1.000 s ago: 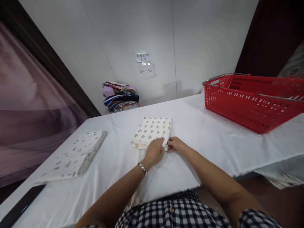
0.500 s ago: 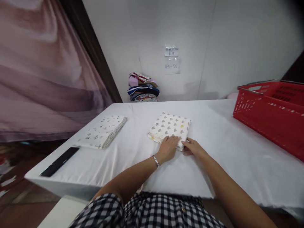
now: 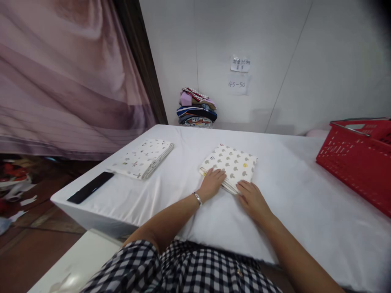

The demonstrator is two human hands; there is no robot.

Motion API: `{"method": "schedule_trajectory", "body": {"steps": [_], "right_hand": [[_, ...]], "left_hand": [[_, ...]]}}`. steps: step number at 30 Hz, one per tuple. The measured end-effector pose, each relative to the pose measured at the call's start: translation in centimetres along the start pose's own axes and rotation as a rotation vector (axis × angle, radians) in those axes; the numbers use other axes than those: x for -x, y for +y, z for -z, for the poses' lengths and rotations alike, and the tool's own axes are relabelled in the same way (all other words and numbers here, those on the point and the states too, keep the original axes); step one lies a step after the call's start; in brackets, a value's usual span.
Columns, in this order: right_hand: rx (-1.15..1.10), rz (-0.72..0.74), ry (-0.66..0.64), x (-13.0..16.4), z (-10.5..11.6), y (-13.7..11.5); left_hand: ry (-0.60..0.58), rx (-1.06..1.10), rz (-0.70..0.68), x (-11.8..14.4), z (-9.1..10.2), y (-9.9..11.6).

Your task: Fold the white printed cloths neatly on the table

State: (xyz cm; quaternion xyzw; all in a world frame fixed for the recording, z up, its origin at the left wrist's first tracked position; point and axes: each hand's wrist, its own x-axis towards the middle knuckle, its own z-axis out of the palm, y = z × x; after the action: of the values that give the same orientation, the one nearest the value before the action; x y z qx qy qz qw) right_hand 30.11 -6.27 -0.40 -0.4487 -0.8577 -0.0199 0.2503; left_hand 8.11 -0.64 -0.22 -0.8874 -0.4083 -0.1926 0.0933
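Observation:
A white folded cloth (image 3: 233,160) with grey mushroom-like prints and a few coloured ones lies on the white-covered table, its layered edge toward me. My left hand (image 3: 211,183), with a silver bracelet at the wrist, rests flat on the cloth's near left edge, fingers stretched out. At the near right corner, my right hand (image 3: 252,198) lays its extended fingers on top of the cloth; its thumb is by the edge. To the left sits another folded white cloth (image 3: 143,156) with small dark prints, apart from both hands.
A black phone-like slab (image 3: 91,187) lies near the left table edge. On the right stands a red plastic basket (image 3: 357,162). Several folded fabrics (image 3: 197,110) are stacked against the back wall, below paper notes (image 3: 239,83). A pink curtain (image 3: 70,81) hangs at left.
The view has turned, shifting the scene rightward. My left hand has slid left along the cloth's near edge. My right hand has moved from beside the corner onto its top.

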Motion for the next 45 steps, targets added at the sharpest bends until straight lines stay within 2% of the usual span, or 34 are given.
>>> {"method": "schedule_trajectory", "body": {"steps": [6, 9, 13, 15, 19, 22, 25, 28, 30, 32, 34, 37, 41, 43, 45], "right_hand": [[-0.009, -0.032, -0.037, 0.0, 0.0, -0.1], [-0.060, -0.067, -0.060, 0.0, 0.1, -0.3], [-0.198, -0.133, -0.055, 0.2, 0.2, -0.6], [-0.303, -0.247, -0.003, 0.3, 0.2, -0.4], [-0.496, -0.658, 0.201, -0.8, -0.2, 0.7], [-0.624, -0.887, 0.200, -2.5, -1.1, 1.6], [-0.623, -0.954, 0.165, -3.6, -1.7, 2.6], [-0.609, -0.937, 0.206, -3.4, -1.0, 5.3], [-0.575, -0.917, 0.227, -2.5, 0.3, 8.1], [-0.406, -0.890, 0.140, -1.8, 2.0, 10.4], [-0.180, -0.809, 0.030, -1.7, 3.4, 11.2], [-0.026, -0.515, 0.039, -3.7, 4.0, 8.7], [-0.111, -0.283, 0.043, -8.9, 2.2, 3.1], [-0.126, -0.235, 0.028, -12.0, 0.8, 1.6], [-0.104, -0.212, 0.001, -14.8, -0.6, 1.3]], "left_hand": [[-0.016, 0.025, 0.213, 1.0, 1.1, -3.8], [0.011, 0.120, 0.291, 1.2, 1.6, -4.2], [0.046, 0.380, 0.431, 1.0, 2.2, -4.4], [0.085, 0.521, 0.540, 0.6, 2.4, -5.0], [0.170, 0.587, 0.730, -1.2, 2.3, -6.8], [0.042, 0.590, 0.865, -2.7, 1.9, -8.0], [-0.059, 0.630, 0.925, -3.4, 1.5, -7.9], [-0.110, 0.704, 0.954, -2.5, 1.2, -5.8], [-0.187, 0.848, 0.947, -1.3, 1.2, -3.6], [-0.295, 1.108, 0.896, 0.0, 1.5, -1.6], [-0.336, 1.220, 0.869, 0.7, 1.9, -0.6], [-0.283, 1.181, 0.912, 0.3, 2.3, -1.3], [-0.136, 0.995, 0.922, -1.5, 2.2, -3.5], [-0.006, 0.855, 0.798, -2.0, 2.1, -3.4], [0.109, 0.723, 0.545, -1.9, 2.1, -2.3]]}}
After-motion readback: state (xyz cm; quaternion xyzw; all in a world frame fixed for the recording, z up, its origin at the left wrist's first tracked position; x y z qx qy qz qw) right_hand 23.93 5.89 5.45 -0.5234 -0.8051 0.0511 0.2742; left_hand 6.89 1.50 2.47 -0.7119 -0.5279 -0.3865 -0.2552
